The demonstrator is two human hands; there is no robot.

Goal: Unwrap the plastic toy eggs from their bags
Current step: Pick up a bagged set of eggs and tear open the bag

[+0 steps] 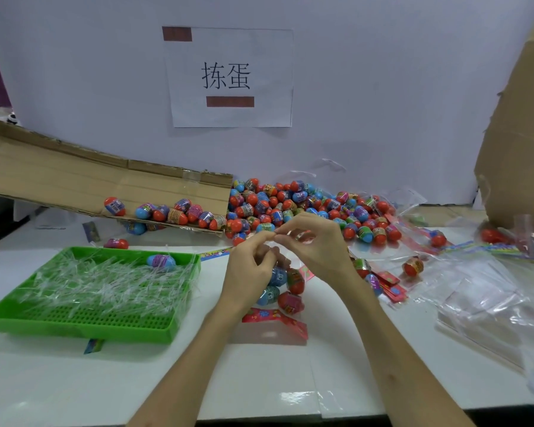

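My left hand [251, 269] and my right hand [318, 241] meet above the table's middle, fingertips pinching the top of a clear bag [285, 291]. The bag hangs below the hands and holds several red and blue toy eggs; its red printed header card [275, 318] lies on the table. My right hand also has a small red piece tucked behind its fingers. A large heap of loose red and blue eggs [305, 208] lies just behind the hands against the wall.
A green perforated tray [84, 318] full of clear plastic strips, with one blue egg [162, 261], sits at left. A cardboard flap [74, 177] with several eggs slopes at back left. Empty clear bags [481, 297] pile at right beside a cardboard box [518, 143].
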